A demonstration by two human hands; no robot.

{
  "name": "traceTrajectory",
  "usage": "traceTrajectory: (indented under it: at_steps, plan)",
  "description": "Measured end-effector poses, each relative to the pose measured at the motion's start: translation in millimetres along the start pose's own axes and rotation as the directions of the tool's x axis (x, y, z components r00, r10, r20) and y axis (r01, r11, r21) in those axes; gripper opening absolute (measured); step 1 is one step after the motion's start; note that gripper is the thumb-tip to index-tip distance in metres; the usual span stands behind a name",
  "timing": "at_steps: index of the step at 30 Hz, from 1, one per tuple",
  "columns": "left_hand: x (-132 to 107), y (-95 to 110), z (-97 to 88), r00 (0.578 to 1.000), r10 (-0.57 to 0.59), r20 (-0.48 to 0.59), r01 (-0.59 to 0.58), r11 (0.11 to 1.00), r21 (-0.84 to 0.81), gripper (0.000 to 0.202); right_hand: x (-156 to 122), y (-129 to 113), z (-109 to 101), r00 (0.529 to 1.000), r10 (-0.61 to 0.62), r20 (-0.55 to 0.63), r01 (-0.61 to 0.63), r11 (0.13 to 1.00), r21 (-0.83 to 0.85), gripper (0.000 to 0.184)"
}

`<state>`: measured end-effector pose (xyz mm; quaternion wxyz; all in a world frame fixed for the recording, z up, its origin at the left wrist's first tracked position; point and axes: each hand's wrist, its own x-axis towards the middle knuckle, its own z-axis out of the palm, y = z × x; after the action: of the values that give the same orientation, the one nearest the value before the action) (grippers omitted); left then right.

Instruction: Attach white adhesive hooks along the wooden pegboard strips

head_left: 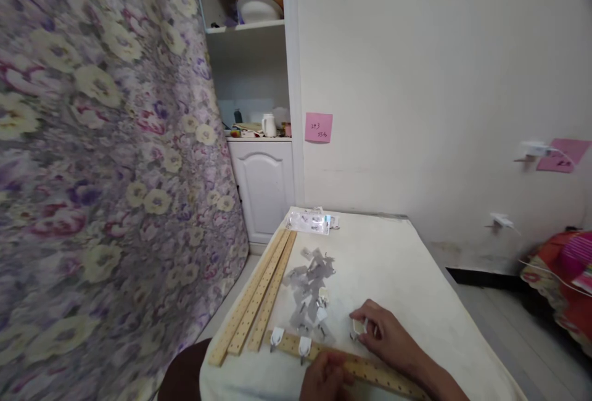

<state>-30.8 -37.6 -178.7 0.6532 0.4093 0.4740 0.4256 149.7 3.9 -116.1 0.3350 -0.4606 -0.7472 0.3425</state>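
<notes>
My right hand (382,333) pinches a small white adhesive hook (357,327) between thumb and fingers, just above the tablecloth. My left hand (325,376) is curled at the near side of a wooden strip with holes (382,374); its fingers are bent together, and whatever they hold is hidden. On the strip's left part sit two white hooks, one near the end (276,337) and another (304,346) beside my left hand. Beyond the strip lies a loose pile of hooks with clear, greyish backings (308,284), with a yellowish piece (323,294) among them.
Several perforated wooden strips (259,296) lie lengthwise along the left side of the white-covered table (383,253). A clear plastic package (309,222) lies at the far edge. A flowered curtain (115,173) hangs at left; a white cabinet (263,188) stands behind.
</notes>
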Motion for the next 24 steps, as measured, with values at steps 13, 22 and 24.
traceTrajectory:
  at_steps: [13, 22, 24]
  plan:
    - [-9, 27, 33.1, 0.985, -0.165, 0.047, 0.171, 0.917, -0.361, 0.032, -24, 23, 25, 0.969, 0.048, 0.242, -0.21, 0.679, 0.704, 0.037]
    - [-18, 21, 31.5, 0.966, -0.167, 0.196, 0.239, 0.865, -0.442, 0.028, -29, 27, 39, 0.953, 0.097, 0.288, -0.288, 0.596, 0.75, 0.036]
    - [-19, 16, 29.7, 0.955, -0.23, 0.189, 0.293, 0.84, -0.456, 0.027, -30, 28, 41, 0.945, 0.089, 0.315, -0.302, 0.609, 0.733, 0.035]
